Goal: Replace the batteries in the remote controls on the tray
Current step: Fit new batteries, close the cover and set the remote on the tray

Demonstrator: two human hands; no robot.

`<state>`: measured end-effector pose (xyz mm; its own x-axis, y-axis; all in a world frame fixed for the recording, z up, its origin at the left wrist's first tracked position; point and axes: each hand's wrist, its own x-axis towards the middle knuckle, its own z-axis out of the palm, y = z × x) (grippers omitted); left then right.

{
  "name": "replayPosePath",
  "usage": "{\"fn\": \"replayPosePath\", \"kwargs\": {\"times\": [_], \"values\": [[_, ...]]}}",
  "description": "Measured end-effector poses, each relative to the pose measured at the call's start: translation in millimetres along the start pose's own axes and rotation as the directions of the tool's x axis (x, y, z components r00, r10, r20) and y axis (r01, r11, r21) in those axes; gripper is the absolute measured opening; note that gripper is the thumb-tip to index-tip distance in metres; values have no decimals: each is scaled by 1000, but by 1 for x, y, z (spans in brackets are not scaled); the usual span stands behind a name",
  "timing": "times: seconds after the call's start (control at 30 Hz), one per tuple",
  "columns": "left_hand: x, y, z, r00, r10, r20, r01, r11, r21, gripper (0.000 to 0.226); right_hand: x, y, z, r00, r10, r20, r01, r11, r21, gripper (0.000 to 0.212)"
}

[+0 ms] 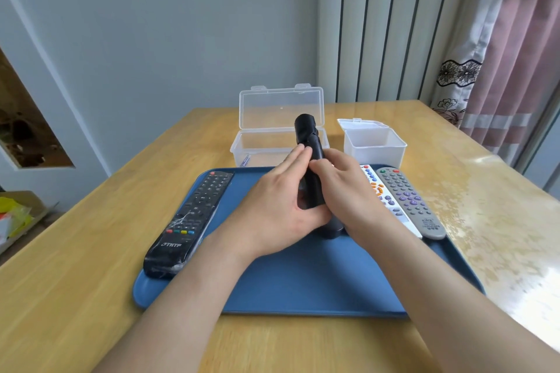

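A black remote (309, 142) stands tilted above the blue tray (272, 291), its far end pointing away from me. My left hand (281, 203) holds its left side, fingers laid straight along the body and thumb tucked under. My right hand (342, 188) grips its right side, thumb pressing on the back of the remote. On the tray lie a long black remote (191, 221) in clear wrap at the left, and a white remote (385, 194) and a grey remote (409, 200) at the right. Whether the held remote's battery cover is on is hidden.
Behind the tray, an open clear plastic box (272, 130) holds a battery (245, 160) at its left end. An open white plastic box (374, 142) stands to its right. The wooden table (91, 251) meets the wall at the back; a curtain (500, 54) hangs at right.
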<state>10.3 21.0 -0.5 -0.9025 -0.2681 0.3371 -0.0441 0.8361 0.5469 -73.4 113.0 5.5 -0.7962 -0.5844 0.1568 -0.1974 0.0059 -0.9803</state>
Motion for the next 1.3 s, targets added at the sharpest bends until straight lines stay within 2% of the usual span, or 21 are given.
{"fn": "replayPosePath", "kwargs": {"times": [0.27,0.43,0.53,0.6,0.67,0.73,0.83,0.93,1.17,1.3], "values": [[1,-3,-2,994,-11,-106,10,1000,-7,93,-6,-1,6,999,25,40,-29,995,100,17],[1,-4,0,995,11,-98,-7,999,49,84,-5,-2,4,999,50,20,-53,985,167,20],[1,-5,-1,998,6,-62,-4,1000,29,82,-7,-2,4,997,70,35,-75,981,177,23],[1,-4,-1,996,-1,-91,0,1000,-13,79,-7,-1,5,998,53,40,-59,985,159,26],[2,-6,-2,984,15,-179,-16,1000,-3,86,-6,0,7,998,38,47,-46,986,161,27],[2,-11,-7,973,3,-230,9,999,53,109,-6,2,13,998,-1,66,-5,995,99,28],[1,-19,-15,983,-82,-161,85,996,11,129,-9,4,19,992,-57,112,61,997,-35,29],[1,-19,-22,987,-144,-75,145,989,5,138,-11,4,21,982,-39,187,46,998,-32,29],[-1,-23,-25,987,-145,-65,135,982,-134,128,-14,3,20,973,-29,229,42,998,-53,27],[-1,-23,-34,975,-206,84,221,942,-254,121,-15,1,21,971,-30,236,55,994,-100,26]]}}
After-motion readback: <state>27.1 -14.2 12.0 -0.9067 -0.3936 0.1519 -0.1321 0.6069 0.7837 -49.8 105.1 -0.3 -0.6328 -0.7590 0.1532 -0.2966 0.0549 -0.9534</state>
